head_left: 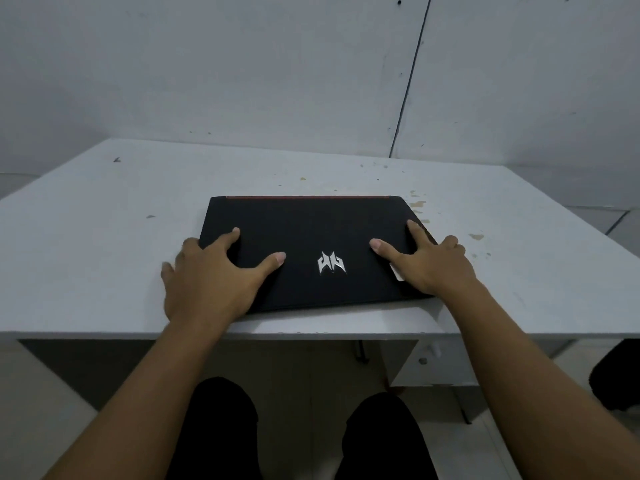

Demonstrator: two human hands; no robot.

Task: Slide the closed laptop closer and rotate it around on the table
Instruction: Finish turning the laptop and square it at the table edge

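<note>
A closed black laptop (308, 226) with a silver logo on its lid and a red strip along its far edge lies flat near the front edge of the white table (104, 237). My left hand (211, 275) grips its left side, thumb and index finger on the lid, the other fingers down along the edge. My right hand (429, 261) holds the right side the same way, thumb and index finger spread on the lid. The lower corners of the laptop are hidden under my hands.
The table stands against a white wall (242, 81); its surface has small stains at the right rear. Below the front edge are my dark-clad knees (221, 427) and a drawer unit (429, 362). A dark object (616, 375) sits at the right edge on the floor.
</note>
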